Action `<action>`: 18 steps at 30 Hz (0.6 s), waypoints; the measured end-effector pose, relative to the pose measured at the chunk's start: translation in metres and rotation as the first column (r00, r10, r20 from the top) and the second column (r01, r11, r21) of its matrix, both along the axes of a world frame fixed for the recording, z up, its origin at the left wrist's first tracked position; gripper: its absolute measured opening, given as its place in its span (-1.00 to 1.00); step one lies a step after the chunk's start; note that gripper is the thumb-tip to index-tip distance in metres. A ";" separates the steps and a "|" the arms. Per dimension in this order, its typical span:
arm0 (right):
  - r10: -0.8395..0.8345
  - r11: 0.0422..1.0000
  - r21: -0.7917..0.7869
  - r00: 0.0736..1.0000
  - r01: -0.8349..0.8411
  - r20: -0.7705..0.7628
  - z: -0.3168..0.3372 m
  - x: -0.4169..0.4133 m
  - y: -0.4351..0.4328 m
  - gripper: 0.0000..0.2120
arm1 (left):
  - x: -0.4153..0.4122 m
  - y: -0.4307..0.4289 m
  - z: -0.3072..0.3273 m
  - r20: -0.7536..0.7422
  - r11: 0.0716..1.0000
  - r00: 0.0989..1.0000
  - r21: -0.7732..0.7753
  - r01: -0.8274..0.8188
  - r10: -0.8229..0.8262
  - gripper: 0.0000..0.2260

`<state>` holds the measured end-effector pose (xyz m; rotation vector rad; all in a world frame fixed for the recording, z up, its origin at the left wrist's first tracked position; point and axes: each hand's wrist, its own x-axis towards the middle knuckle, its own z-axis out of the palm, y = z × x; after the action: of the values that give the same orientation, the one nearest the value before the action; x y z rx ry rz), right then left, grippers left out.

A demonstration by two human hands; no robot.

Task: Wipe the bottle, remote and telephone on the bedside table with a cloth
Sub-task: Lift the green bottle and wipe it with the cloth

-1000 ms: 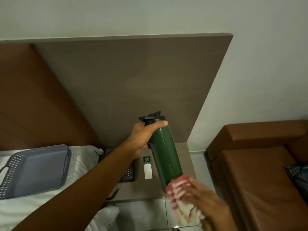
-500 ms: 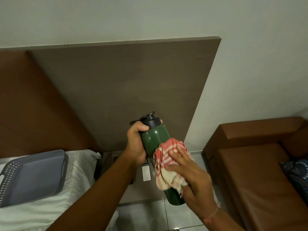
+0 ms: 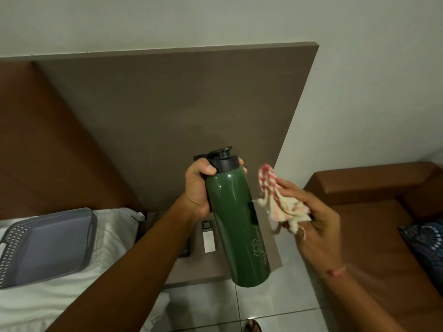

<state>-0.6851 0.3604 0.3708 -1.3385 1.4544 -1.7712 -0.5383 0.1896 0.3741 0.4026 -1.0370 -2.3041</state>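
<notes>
My left hand (image 3: 199,188) grips the neck of a dark green bottle (image 3: 237,226) with a black cap, holding it up tilted above the bedside table (image 3: 271,245). My right hand (image 3: 314,219) holds a red-and-white checked cloth (image 3: 278,197) just right of the bottle, a small gap apart from it. A white remote (image 3: 208,237) lies on the table below. The dark telephone (image 3: 185,248) is mostly hidden behind my left forearm.
A grey perforated tray (image 3: 48,243) rests on a white pillow at the left. A brown sofa (image 3: 374,212) stands at the right with a patterned cushion (image 3: 426,245). A tall headboard panel rises behind the table. Tiled floor lies below.
The cloth ran up the bottle's side from its bottom end, then came off it to the right. My left hand has kept hold of the bottle's neck.
</notes>
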 end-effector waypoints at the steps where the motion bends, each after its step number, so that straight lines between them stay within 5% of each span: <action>1: 0.038 0.999 -0.026 0.999 -0.039 -0.015 0.002 0.007 -0.012 -0.55 | -0.005 0.003 0.001 0.007 1.000 1.000 0.002 -0.013 0.013 -0.45; 7: -0.070 0.995 0.054 0.966 0.086 -0.250 -0.044 0.035 0.016 -0.63 | -0.003 0.000 0.000 0.187 0.988 0.971 0.026 -0.154 0.147 -0.66; 11: 0.096 0.983 0.183 0.873 -0.007 -0.479 -0.075 0.027 0.057 -0.68 | 0.008 -0.003 -0.003 0.550 0.950 0.783 -0.065 -0.306 0.290 -0.65; 15: -0.098 0.991 0.039 0.883 0.130 -0.459 -0.055 0.001 0.026 -0.63 | 0.004 -0.003 -0.005 0.622 0.918 0.680 -0.201 -0.341 0.389 -0.69; 18: -0.059 0.997 -0.014 0.613 0.079 -0.788 -0.037 -0.010 -0.014 -0.66 | -0.006 0.002 -0.008 0.623 0.912 0.666 -0.289 -0.291 0.410 -0.71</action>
<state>-0.6947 0.3461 0.3333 -2.2508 1.9592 -1.1915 -0.5441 0.1920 0.3661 1.3246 -1.3236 -1.7043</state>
